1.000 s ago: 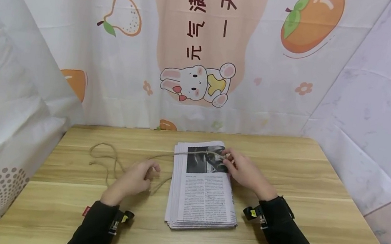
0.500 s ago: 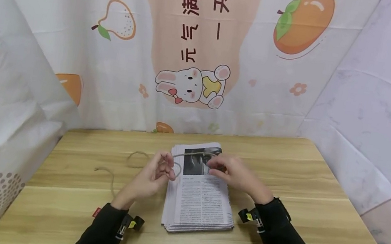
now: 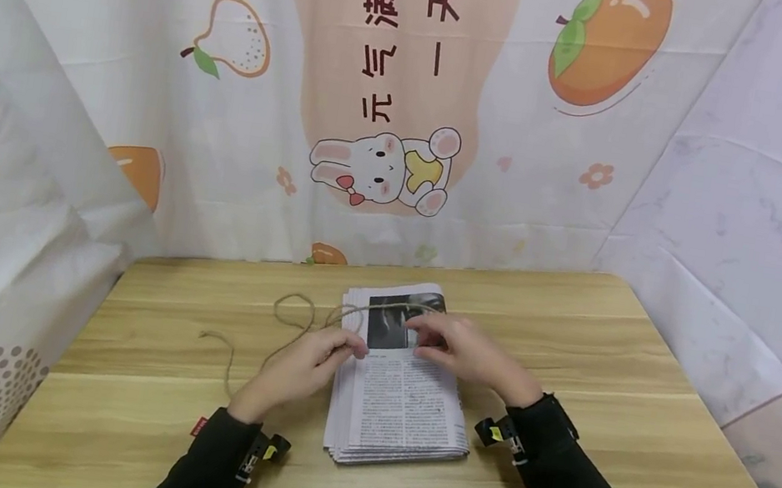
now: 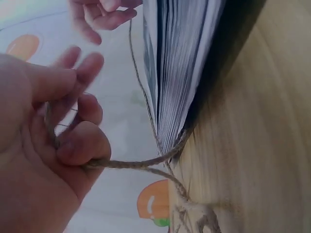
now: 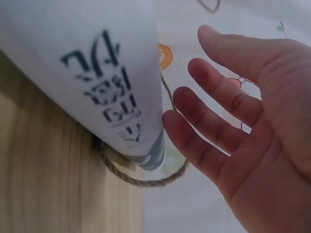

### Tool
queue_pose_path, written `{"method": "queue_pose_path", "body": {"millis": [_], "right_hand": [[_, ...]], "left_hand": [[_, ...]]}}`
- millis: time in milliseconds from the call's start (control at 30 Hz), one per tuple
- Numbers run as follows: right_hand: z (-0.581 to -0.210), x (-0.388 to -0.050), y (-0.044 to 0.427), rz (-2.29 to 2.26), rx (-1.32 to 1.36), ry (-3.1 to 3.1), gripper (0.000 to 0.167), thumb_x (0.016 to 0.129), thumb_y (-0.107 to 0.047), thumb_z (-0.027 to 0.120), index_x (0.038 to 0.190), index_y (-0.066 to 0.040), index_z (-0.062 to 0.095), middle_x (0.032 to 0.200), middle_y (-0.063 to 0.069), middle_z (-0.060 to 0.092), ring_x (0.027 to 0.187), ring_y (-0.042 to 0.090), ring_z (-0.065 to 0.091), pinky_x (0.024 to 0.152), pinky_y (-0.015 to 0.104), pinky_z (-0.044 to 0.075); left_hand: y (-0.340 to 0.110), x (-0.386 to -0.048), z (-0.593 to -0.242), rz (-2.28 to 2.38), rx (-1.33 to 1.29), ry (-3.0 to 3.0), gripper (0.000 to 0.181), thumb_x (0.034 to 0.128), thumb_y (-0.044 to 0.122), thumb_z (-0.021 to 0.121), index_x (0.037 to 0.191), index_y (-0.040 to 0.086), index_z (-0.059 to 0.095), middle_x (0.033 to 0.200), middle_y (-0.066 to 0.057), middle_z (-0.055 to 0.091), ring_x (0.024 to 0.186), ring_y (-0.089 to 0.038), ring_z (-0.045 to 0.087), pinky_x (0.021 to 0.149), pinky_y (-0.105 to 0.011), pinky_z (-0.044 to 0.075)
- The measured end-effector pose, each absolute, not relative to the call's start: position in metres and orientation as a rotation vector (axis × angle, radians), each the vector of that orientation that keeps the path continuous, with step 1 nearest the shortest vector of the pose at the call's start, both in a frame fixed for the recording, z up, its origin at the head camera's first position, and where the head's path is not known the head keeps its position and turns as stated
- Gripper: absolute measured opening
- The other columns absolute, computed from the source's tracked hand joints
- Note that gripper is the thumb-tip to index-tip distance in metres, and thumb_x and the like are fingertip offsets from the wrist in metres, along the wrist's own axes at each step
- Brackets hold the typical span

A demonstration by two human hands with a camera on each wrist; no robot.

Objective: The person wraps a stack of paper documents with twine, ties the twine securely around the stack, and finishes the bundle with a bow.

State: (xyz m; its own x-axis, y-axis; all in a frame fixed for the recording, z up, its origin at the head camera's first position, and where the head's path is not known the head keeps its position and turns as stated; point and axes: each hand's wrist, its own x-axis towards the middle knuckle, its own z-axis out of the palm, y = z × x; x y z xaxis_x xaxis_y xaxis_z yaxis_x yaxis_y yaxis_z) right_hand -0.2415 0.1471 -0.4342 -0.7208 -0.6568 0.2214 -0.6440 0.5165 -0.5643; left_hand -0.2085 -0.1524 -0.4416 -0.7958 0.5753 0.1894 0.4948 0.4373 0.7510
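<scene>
Twine (image 4: pixel 124 165) loosely encircles a newspaper stack (image 3: pixel 405 406) on the tabletop (image 3: pixel 576 322).
Compared with half a second ago, the left hand (image 3: pixel 308 362) has come lower along the stack's left edge, while the right hand (image 3: pixel 473 357) stays nearly where it was, above the stack's right side; the stack lies flat between them. The left hand's grip is clamped on the twine with curled lower fingers; the right hand's fingers are apart, holding nothing, and whether they touch the twine cannot be told. One strand crosses the top over the printed photo (image 3: pixel 388 326), and a slack bend bows out on the right, so the wrap seems under left-hand control but untightened.
</scene>
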Motion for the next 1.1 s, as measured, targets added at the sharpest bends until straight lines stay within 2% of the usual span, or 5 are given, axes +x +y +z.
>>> {"method": "queue_pose_path", "body": {"millis": [400,633,767,967,1100], "right_hand": [[-0.443,-0.236,0.135,-0.806,-1.52,2.695,0.05,0.097,-0.015,0.07,0.145,-0.019,0.056,0.118,0.003,0.063,0.098,0.018,0.056,0.08,0.032,0.047],[-0.444,-0.233,0.134,-0.773,-1.561,2.691,0.01,0.096,-0.02,0.072,0.105,-0.022,0.073,0.112,0.0,0.059,0.103,0.019,0.052,0.088,0.04,0.043],[-0.438,-0.234,0.141,-0.838,-1.459,2.677,0.006,0.093,-0.026,0.076,0.094,-0.023,0.07,0.111,-0.002,0.057,0.106,0.019,0.05,0.093,0.042,0.04],[-0.425,-0.235,0.157,-1.02,-1.392,2.624,0.015,0.094,-0.023,0.076,0.085,-0.022,0.064,0.117,0.009,0.061,0.109,0.024,0.056,0.091,0.042,0.048],[-0.417,-0.235,0.163,-1.103,-1.356,2.589,0.011,0.097,-0.019,0.071,0.087,-0.021,0.066,0.114,0.009,0.067,0.106,0.024,0.062,0.089,0.044,0.051]], "left_hand": [[-0.139,-0.2,-0.439,1.087,1.271,2.47,0.034,0.0912,-0.013,0.051,0.095,0.017,0.065,0.099,0.011,0.061,0.098,-0.019,0.057,0.086,-0.03,0.048],[-0.136,-0.198,-0.435,1.063,1.271,2.414,0.033,0.0924,-0.013,0.049,0.095,0.016,0.065,0.098,0.009,0.064,0.097,-0.012,0.059,0.088,-0.029,0.049],[-0.144,-0.199,-0.433,1.081,1.213,2.483,0.034,0.0933,-0.009,0.051,0.096,0.02,0.068,0.095,0.006,0.066,0.088,-0.012,0.059,0.077,-0.027,0.05],[-0.158,-0.202,-0.432,1.217,1.112,2.463,0.031,0.0937,-0.004,0.059,0.121,0.01,0.065,0.118,-0.003,0.067,0.099,-0.023,0.063,0.085,-0.035,0.054],[-0.169,-0.207,-0.435,1.25,1.007,2.433,0.062,0.0908,0.0,0.069,0.147,0.003,0.044,0.142,-0.018,0.053,0.124,-0.037,0.055,0.102,-0.052,0.047]]}}
